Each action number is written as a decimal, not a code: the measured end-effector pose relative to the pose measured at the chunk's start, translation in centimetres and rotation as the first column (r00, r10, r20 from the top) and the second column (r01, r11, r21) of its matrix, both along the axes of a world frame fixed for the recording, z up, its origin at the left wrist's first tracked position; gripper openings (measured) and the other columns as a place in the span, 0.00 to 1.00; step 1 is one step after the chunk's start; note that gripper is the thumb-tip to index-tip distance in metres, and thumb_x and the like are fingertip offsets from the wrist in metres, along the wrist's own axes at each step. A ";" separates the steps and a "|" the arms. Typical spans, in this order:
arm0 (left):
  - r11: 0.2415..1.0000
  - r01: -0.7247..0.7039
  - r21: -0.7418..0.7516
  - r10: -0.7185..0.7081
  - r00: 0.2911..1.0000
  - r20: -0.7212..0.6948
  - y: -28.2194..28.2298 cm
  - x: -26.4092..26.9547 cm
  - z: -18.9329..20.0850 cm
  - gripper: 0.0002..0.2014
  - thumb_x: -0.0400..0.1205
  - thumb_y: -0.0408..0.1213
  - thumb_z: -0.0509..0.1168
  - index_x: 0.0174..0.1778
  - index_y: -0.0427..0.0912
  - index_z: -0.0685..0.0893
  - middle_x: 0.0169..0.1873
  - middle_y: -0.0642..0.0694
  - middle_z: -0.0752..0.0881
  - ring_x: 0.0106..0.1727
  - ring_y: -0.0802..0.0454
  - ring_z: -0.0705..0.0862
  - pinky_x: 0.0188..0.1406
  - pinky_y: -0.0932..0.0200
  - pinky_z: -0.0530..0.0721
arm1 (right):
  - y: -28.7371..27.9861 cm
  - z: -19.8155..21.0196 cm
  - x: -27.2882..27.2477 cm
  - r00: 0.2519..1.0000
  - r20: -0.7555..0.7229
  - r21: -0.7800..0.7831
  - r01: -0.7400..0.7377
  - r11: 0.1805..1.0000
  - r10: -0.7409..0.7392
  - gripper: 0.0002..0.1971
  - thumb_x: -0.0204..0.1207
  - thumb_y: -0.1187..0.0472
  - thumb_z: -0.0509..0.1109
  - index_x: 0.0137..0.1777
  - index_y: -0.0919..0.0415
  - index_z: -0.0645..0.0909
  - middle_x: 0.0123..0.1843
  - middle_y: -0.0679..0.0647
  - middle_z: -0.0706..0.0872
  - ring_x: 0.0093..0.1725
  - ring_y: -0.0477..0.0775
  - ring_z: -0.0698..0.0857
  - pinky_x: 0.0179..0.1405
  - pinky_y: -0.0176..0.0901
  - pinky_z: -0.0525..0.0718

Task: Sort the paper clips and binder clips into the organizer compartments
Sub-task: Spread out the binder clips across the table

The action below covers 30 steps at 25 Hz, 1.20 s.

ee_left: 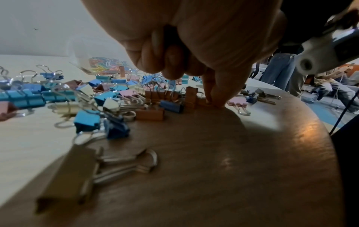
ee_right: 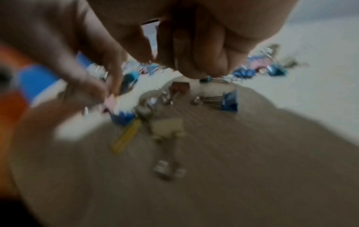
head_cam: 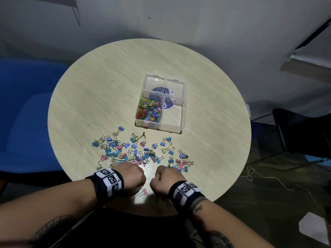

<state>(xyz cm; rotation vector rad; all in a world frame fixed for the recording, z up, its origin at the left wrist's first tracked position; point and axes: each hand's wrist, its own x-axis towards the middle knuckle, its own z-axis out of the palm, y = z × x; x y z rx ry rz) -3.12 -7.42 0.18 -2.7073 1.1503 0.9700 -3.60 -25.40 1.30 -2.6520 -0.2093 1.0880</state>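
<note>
The round table (head_cam: 93,90) is lying bare toward 10 o'clock; the organizer (head_cam: 180,111), paper clips (head_cam: 148,110) inside, is sitting at centre; binder clips (head_cam: 136,151) are spreading at 6 o'clock, where the left hand (head_cam: 133,178) and right hand (head_cam: 163,178) are curling near the rim, contents I cannot tell

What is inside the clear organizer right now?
The organizer has four compartments. The near-left one holds colourful paper clips; the other three look empty, with a dark round label showing through the floor. No binder clips inside.

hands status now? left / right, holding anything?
Left hand: fingers curled, fingertips down among the binder clips; a grip cannot be told.
Right hand: curled; view blurred, a hold cannot be told.
</note>
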 end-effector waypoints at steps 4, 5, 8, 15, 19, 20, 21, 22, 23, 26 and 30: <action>0.998 -0.050 0.028 0.049 0.999 0.013 -0.7 -0.3 0.3 0.07 0.79 0.43 0.56 0.44 0.47 0.79 0.39 0.48 0.80 0.40 0.47 0.78 0.40 0.52 0.83 | -3.3 0.3 -0.2 0.552 -0.567 0.327 0.832 0.449 -0.611 0.02 0.59 0.59 0.60 0.29 0.54 0.68 0.27 0.53 0.66 0.23 0.49 0.63 0.22 0.33 0.57; 0.996 -0.093 0.010 0.093 0.996 0.014 -0.9 -0.3 0.4 0.07 0.78 0.44 0.56 0.43 0.48 0.77 0.39 0.49 0.80 0.39 0.47 0.78 0.39 0.53 0.82 | -4.2 0.4 -0.3 0.335 -0.723 0.292 0.941 0.171 -0.604 0.05 0.58 0.59 0.59 0.28 0.53 0.64 0.27 0.51 0.61 0.24 0.47 0.57 0.22 0.30 0.52; 0.945 -0.307 -0.114 0.304 0.952 -0.041 -1.1 -0.1 0.6 0.09 0.79 0.49 0.53 0.46 0.51 0.76 0.39 0.52 0.83 0.40 0.50 0.80 0.38 0.56 0.81 | -5.8 0.7 -0.7 0.162 -0.873 0.262 0.952 -0.161 -0.460 0.08 0.59 0.60 0.59 0.28 0.53 0.60 0.26 0.51 0.59 0.21 0.46 0.55 0.20 0.25 0.52; -0.067 -0.985 -0.159 0.483 0.107 -0.869 -2.6 0.7 1.5 0.10 0.76 0.26 0.57 0.29 0.39 0.72 0.21 0.34 0.75 0.20 0.49 0.67 0.21 0.63 0.64 | -6.4 0.3 -1.3 0.099 -0.931 0.255 0.865 -0.432 -0.350 0.10 0.52 0.72 0.67 0.27 0.57 0.72 0.29 0.57 0.75 0.20 0.51 0.71 0.09 0.27 0.58; -0.253 -0.967 0.014 0.219 -0.071 -0.973 -2.6 1.3 1.8 0.11 0.60 0.21 0.48 0.31 0.40 0.68 0.20 0.39 0.70 0.17 0.57 0.61 0.21 0.70 0.57 | -6.6 -0.2 -2.2 0.236 -0.860 0.380 0.887 -0.260 -0.452 0.14 0.51 0.75 0.60 0.37 0.60 0.71 0.29 0.61 0.74 0.20 0.51 0.71 0.18 0.30 0.53; -0.283 -0.958 0.049 0.170 -0.100 -0.980 -2.4 1.3 1.8 0.12 0.58 0.21 0.47 0.31 0.40 0.68 0.20 0.39 0.69 0.18 0.56 0.61 0.22 0.70 0.58 | -6.6 -0.5 -2.6 0.314 -0.805 0.425 0.897 -0.121 -0.503 0.13 0.53 0.74 0.61 0.38 0.61 0.74 0.29 0.61 0.74 0.21 0.50 0.69 0.20 0.33 0.52; -0.304 -0.950 0.067 0.151 -0.117 -0.982 -2.1 1.2 1.7 0.12 0.58 0.22 0.47 0.32 0.40 0.68 0.21 0.40 0.69 0.18 0.56 0.62 0.21 0.70 0.58 | -6.4 -0.4 -3.1 0.427 -0.713 0.465 0.881 0.081 -0.556 0.10 0.57 0.72 0.64 0.38 0.60 0.77 0.28 0.61 0.75 0.22 0.50 0.68 0.20 0.35 0.54; -0.316 -0.946 0.070 0.150 -0.123 -0.981 -1.9 1.1 1.7 0.11 0.60 0.22 0.49 0.33 0.40 0.68 0.21 0.41 0.68 0.18 0.56 0.62 0.21 0.71 0.57 | -6.2 -0.3 -3.5 0.579 -0.576 0.479 0.811 0.336 -0.577 0.06 0.62 0.68 0.68 0.38 0.59 0.80 0.28 0.59 0.78 0.21 0.51 0.70 0.19 0.35 0.60; -0.316 -0.947 0.054 0.188 -0.118 -0.975 -1.5 1.0 1.7 0.09 0.64 0.22 0.51 0.34 0.41 0.68 0.21 0.42 0.67 0.18 0.56 0.62 0.20 0.71 0.55 | -5.9 -0.1 -3.8 0.734 -0.422 0.436 0.679 0.591 -0.533 0.03 0.66 0.64 0.73 0.39 0.56 0.84 0.28 0.53 0.81 0.23 0.49 0.73 0.21 0.36 0.67; -0.274 -0.960 -0.058 0.386 -0.054 -0.921 -0.2 1.0 0.9 0.10 0.80 0.25 0.56 0.36 0.42 0.71 0.20 0.46 0.66 0.18 0.55 0.60 0.20 0.67 0.54 | -5.0 -0.1 -3.9 0.984 -0.157 0.174 0.114 0.978 -0.087 0.10 0.74 0.49 0.75 0.53 0.49 0.87 0.39 0.43 0.83 0.39 0.44 0.80 0.39 0.38 0.77; -0.279 -0.951 -0.134 0.488 -0.020 -0.873 1.0 0.6 1.2 0.11 0.84 0.30 0.61 0.35 0.42 0.76 0.19 0.48 0.68 0.16 0.54 0.62 0.16 0.71 0.59 | -4.2 -0.8 -3.5 0.978 -0.058 0.045 -0.197 0.979 0.200 0.13 0.79 0.47 0.71 0.61 0.47 0.85 0.60 0.50 0.87 0.60 0.56 0.83 0.55 0.45 0.78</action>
